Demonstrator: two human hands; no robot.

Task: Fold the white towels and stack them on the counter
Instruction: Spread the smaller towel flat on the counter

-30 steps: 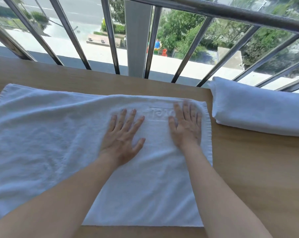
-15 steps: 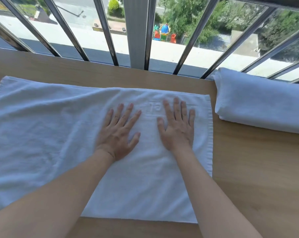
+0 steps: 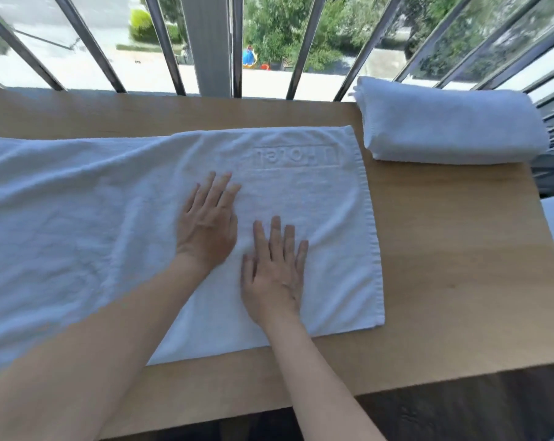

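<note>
The left grip [image 3: 207, 224] and right grip [image 3: 274, 265] lie open and flat, fingers straight, on the spread towel [image 3: 78, 218]. The folded towel [image 3: 450, 128] rests at 2 o'clock on the surface [image 3: 460, 281], just apart.

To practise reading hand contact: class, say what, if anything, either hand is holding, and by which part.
Nothing is held. The left hand and right hand lie flat, fingers straight, pressing on the spread towel near its right end.
</note>
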